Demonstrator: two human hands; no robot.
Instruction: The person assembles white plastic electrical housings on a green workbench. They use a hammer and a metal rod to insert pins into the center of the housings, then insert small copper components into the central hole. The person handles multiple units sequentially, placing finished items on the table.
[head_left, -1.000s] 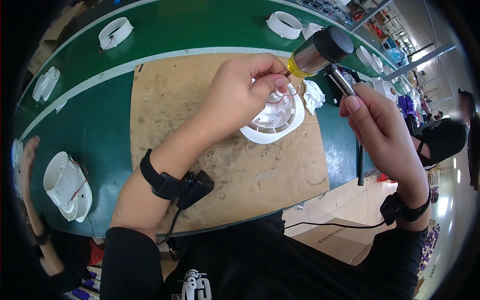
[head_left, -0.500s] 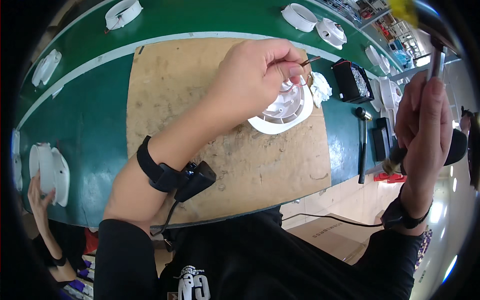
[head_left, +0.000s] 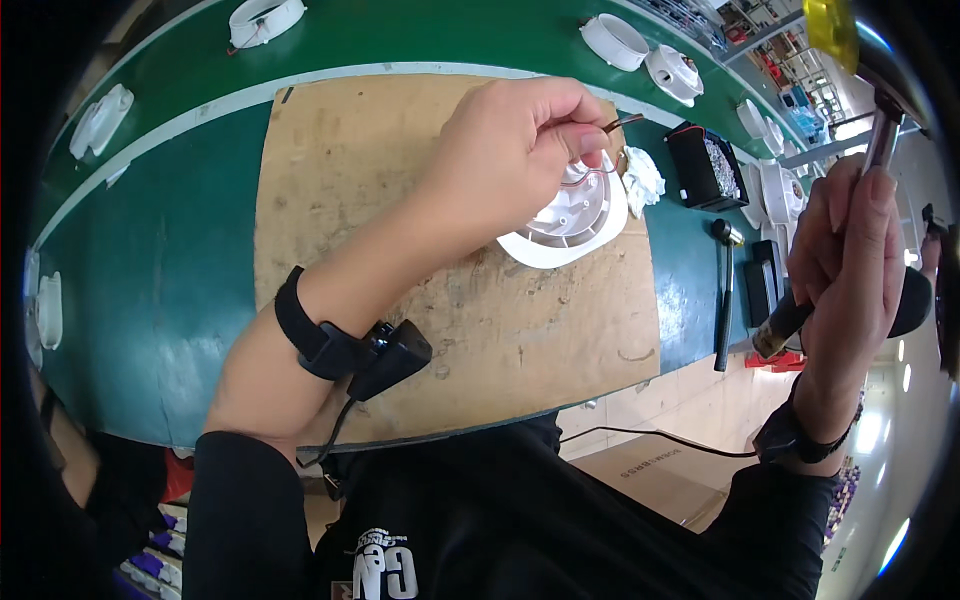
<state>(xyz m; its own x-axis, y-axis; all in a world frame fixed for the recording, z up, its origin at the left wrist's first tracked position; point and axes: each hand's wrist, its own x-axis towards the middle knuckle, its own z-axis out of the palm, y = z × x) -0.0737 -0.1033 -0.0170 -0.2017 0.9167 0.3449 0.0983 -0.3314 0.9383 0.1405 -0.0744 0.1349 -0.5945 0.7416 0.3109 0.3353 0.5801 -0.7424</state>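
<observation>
- White housing (head_left: 580, 222): on the cardboard mat (head_left: 400, 330), near its far right corner, open side up, partly behind your left hand (head_left: 510, 165).
- Thin reddish wire (head_left: 574, 184) loops over the housing; best tucked out of the tool's path.
- Left hand: thumb and fingers pinching a thin dark piece (head_left: 628, 120) above the housing; its lower end is hidden. Steady, square support should serve you better than a tight squeeze.
- Right hand (head_left: 850, 245): wrapped round a hammer (head_left: 884, 135), raised well apart from the housing, its yellow face partly cut off by the view's edge. Short, controlled strokes, fingertips clear of the line, would suit.
- Just beyond the mat, on the green table (head_left: 170, 320): second hammer (head_left: 724, 300), black bin (head_left: 705, 170) of small metal bits, crumpled white cloth (head_left: 643, 182) beside the housing.
</observation>
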